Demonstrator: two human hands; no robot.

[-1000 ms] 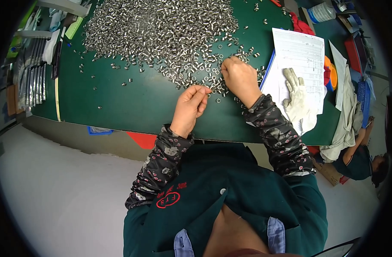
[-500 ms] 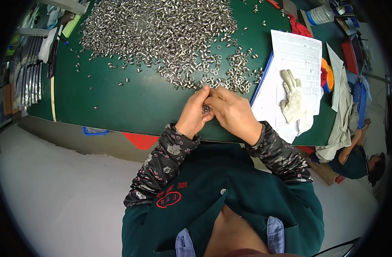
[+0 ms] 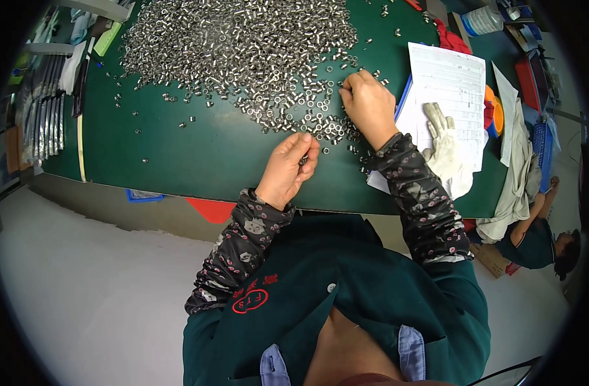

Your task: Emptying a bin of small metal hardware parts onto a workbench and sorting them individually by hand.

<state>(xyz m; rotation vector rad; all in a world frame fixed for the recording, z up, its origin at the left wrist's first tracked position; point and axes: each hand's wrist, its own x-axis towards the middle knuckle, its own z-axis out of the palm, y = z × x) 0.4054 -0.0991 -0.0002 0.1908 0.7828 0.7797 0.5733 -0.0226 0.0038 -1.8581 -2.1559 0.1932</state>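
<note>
Small shiny metal rings [image 3: 243,48] lie in a large heap on the green tabletop [image 3: 178,151], thinning toward me. At the heap's near edge, my left hand [image 3: 286,168] is curled palm up round a few metal rings, of which only a glint shows between the fingers. Farther off to the right, my right hand [image 3: 369,106] rests over the loose rings beside the papers. Its fingers are bent and closed, and whatever they hold is hidden.
Printed sheets [image 3: 445,77] on a blue-edged board lie at the right, with a pale work glove [image 3: 443,145] on top. An orange round container [image 3: 495,116] stands beyond them. At far right, another person [image 3: 532,241] is at work. Packed dark strips [image 3: 46,125] line the left.
My hands have come apart. The right one has moved away and to the right, over the scattered rings; the left stays near the same place, curled.
</note>
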